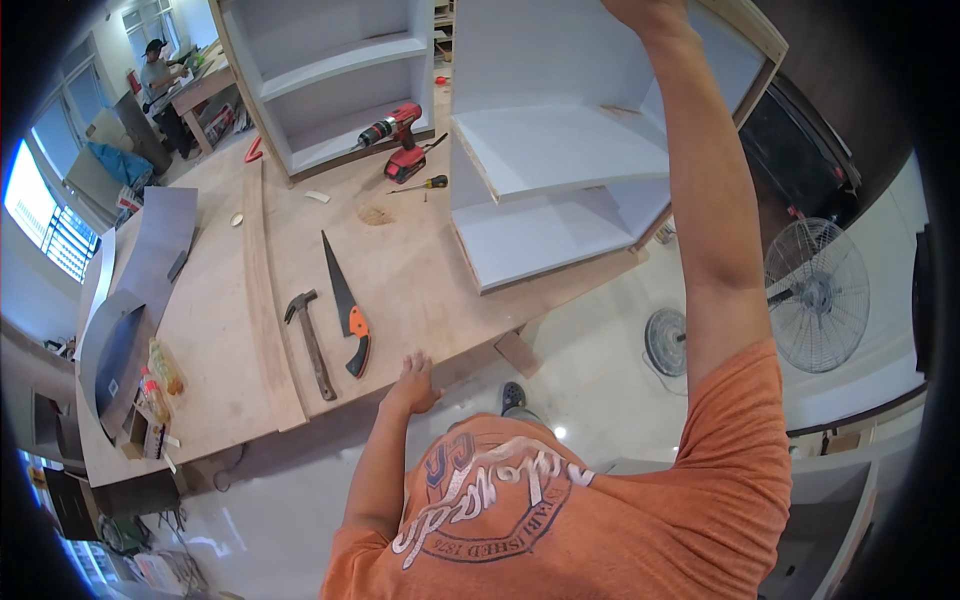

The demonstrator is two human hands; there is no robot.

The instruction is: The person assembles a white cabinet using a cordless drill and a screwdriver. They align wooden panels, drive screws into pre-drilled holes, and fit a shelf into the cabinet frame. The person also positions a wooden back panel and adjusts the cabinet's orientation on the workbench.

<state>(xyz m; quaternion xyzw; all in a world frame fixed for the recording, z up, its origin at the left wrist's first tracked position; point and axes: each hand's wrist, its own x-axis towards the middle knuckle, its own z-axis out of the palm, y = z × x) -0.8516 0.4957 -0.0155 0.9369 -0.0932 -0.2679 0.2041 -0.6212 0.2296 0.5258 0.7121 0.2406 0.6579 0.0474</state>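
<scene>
My left hand point(415, 386) rests at the near edge of the wooden worktable point(215, 340), fingers stretched out and nothing in them. My right arm reaches far up over the white shelf cabinet point(560, 240). Only the base of my right hand point(648, 14) shows at the top edge; its fingers are out of the picture. Closest to my left hand lies a handsaw point(345, 300) with an orange and black handle. Beside the saw is a claw hammer point(314, 345). A red cordless drill point(403, 145) stands further back, with a screwdriver point(430, 184) next to it.
Another white shelf unit point(340, 85) stands at the back. A long wood strip point(262, 300) crosses the table. Bottles point(160, 375) and curved grey sheets point(165, 240) are on the left. A pedestal fan point(815, 295) stands at right. Far left, a person point(160, 85) works at another table.
</scene>
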